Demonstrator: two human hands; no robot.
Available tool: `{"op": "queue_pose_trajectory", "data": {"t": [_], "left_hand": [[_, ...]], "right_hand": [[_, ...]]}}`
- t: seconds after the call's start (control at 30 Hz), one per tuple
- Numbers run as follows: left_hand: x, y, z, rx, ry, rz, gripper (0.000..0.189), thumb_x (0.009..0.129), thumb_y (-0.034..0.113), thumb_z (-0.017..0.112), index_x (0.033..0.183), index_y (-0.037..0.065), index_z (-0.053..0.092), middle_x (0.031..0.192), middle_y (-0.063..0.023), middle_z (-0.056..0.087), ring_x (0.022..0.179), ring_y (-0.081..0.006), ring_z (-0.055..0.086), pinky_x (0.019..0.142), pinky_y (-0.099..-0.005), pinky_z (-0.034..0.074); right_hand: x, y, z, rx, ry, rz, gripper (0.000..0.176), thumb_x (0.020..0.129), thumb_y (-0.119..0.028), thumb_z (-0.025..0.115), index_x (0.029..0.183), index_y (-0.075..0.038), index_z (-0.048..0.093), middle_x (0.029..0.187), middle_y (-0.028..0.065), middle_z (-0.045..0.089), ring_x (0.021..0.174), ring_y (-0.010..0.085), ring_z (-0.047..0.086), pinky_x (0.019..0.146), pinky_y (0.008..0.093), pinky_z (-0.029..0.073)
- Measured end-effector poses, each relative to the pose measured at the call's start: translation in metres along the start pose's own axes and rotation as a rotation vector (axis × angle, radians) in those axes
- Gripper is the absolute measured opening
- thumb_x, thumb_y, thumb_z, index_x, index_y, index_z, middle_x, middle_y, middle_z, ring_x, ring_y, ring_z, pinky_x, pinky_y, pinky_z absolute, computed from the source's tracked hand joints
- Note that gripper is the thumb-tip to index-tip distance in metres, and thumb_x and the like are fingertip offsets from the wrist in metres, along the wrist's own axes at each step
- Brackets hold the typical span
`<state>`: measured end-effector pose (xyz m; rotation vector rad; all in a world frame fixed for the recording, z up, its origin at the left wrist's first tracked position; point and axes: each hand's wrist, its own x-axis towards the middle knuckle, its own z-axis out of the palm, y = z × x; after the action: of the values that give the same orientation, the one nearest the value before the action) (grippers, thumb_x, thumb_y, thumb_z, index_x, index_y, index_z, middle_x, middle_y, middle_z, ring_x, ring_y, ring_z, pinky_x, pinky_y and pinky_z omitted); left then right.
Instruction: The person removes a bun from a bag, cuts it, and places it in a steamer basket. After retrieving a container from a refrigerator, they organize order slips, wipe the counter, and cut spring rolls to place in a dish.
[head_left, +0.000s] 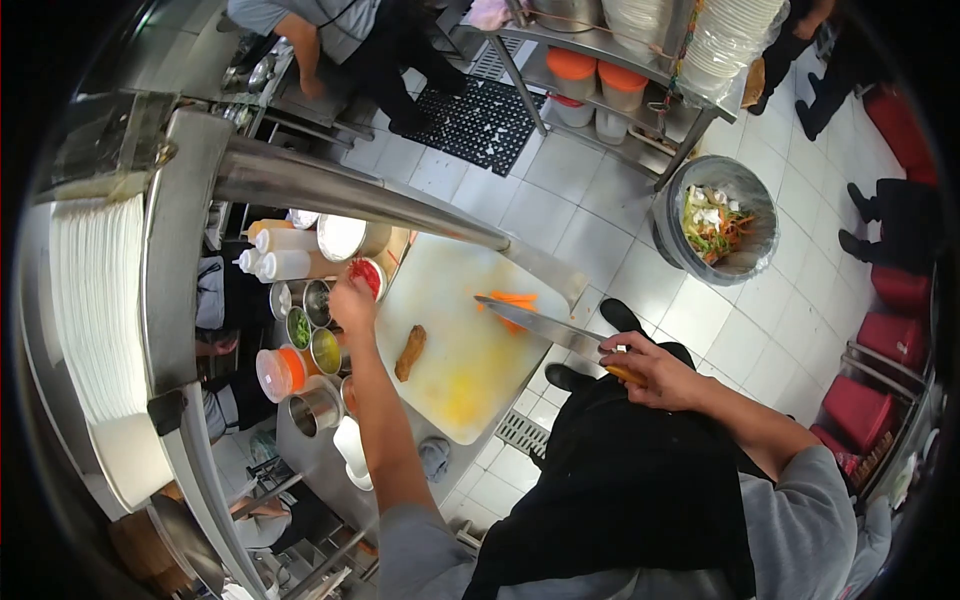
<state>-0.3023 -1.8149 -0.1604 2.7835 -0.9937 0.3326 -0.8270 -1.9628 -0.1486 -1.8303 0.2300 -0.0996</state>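
Note:
My right hand is closed round the yellow handle of a long knife. The blade reaches over a white cutting board, its tip beside orange strips that look like carrot. My left hand is at a round tub of red chopped food, with its fingers bunched at the rim; what they pinch is hidden. A brown, fried-looking piece of food lies on the board's left part. Yellow stains mark the board near me.
Squeeze bottles, metal pots and an orange-lidded tub crowd the left of the board. A steel rail runs beyond it. A bin of food scraps stands on the floor at right. Other people stand around.

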Motion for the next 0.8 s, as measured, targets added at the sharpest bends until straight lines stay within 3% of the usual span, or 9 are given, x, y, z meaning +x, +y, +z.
{"op": "queue_pose_trajectory", "data": {"t": [0.07,0.13,0.23,0.37,0.57,0.67,0.7,0.8], "left_hand": [[0.0,0.014,0.015,-0.062,-0.013,0.042,0.026,0.087,0.021,0.06,0.098,0.001,0.072,0.089,-0.0244,0.071,0.083,-0.0441,0.068,0.073,-0.0525,0.055],[0.009,0.031,0.041,0.05,-0.231,-0.097,0.029,0.088,0.019,0.057,0.102,-0.002,0.071,0.095,-0.0273,0.07,0.089,-0.0457,0.068,0.077,-0.0524,0.055],[0.019,0.055,0.057,-0.002,-0.381,-0.267,0.028,0.086,0.016,0.058,0.102,-0.004,0.071,0.102,-0.0289,0.069,0.097,-0.045,0.067,0.082,-0.0513,0.055],[0.026,0.065,0.063,-0.024,-0.389,-0.331,0.029,0.083,0.014,0.061,0.102,-0.005,0.07,0.107,-0.0283,0.069,0.101,-0.0432,0.067,0.085,-0.0495,0.055],[0.02,0.08,0.045,0.016,-0.23,-0.338,0.025,0.083,0.017,0.062,0.089,-0.004,0.072,0.096,-0.027,0.071,0.093,-0.0415,0.07,0.081,-0.0503,0.056],[0.016,0.058,0.009,0.078,-0.043,-0.266,0.024,0.086,0.02,0.06,0.085,-0.001,0.072,0.092,-0.0249,0.071,0.089,-0.0411,0.07,0.077,-0.0508,0.056],[0.013,0.052,-0.004,0.097,0.004,-0.348,0.024,0.088,0.023,0.059,0.086,0.003,0.072,0.088,-0.0231,0.071,0.085,-0.0412,0.07,0.074,-0.051,0.056],[0.01,0.006,-0.014,0.027,0.002,-0.264,0.024,0.087,0.022,0.057,0.092,0.007,0.075,0.091,-0.0228,0.071,0.086,-0.044,0.068,0.077,-0.0534,0.054]], "right_hand": [[-0.002,0.0,0.001,0.035,-0.006,0.036,0.06,0.075,0.007,0.063,0.133,-0.003,0.054,0.141,0.0108,0.04,0.12,0.0292,0.054,0.097,0.0346,0.051],[-0.003,0.0,-0.001,0.061,-0.013,0.068,0.06,0.075,0.007,0.063,0.133,-0.003,0.054,0.141,0.0107,0.04,0.122,0.0294,0.054,0.098,0.035,0.05],[-0.005,-0.002,-0.004,0.041,-0.015,0.086,0.06,0.075,0.007,0.063,0.133,-0.003,0.054,0.142,0.0104,0.039,0.121,0.0294,0.054,0.099,0.0353,0.05],[-0.006,-0.004,-0.009,0.018,-0.001,0.079,0.06,0.074,0.007,0.063,0.133,-0.003,0.055,0.141,0.011,0.041,0.12,0.0293,0.055,0.098,0.0352,0.05],[-0.004,-0.006,-0.018,0.116,0.01,0.074,0.059,0.074,0.006,0.061,0.131,-0.003,0.056,0.139,0.0125,0.044,0.113,0.0284,0.059,0.095,0.0349,0.052],[-0.001,-0.004,-0.023,0.141,-0.028,0.044,0.059,0.075,0.006,0.058,0.133,-0.004,0.055,0.139,0.0126,0.044,0.105,0.0256,0.063,0.09,0.0337,0.054],[0.002,-0.007,-0.023,0.183,-0.053,0.054,0.06,0.075,0.005,0.058,0.134,-0.004,0.053,0.138,0.0128,0.044,0.101,0.0246,0.063,0.089,0.0333,0.054],[0.011,-0.01,-0.018,0.221,-0.122,0.066,0.063,0.076,0.003,0.058,0.138,-0.004,0.05,0.134,0.0131,0.047,0.095,0.0229,0.065,0.086,0.0329,0.054]]}}
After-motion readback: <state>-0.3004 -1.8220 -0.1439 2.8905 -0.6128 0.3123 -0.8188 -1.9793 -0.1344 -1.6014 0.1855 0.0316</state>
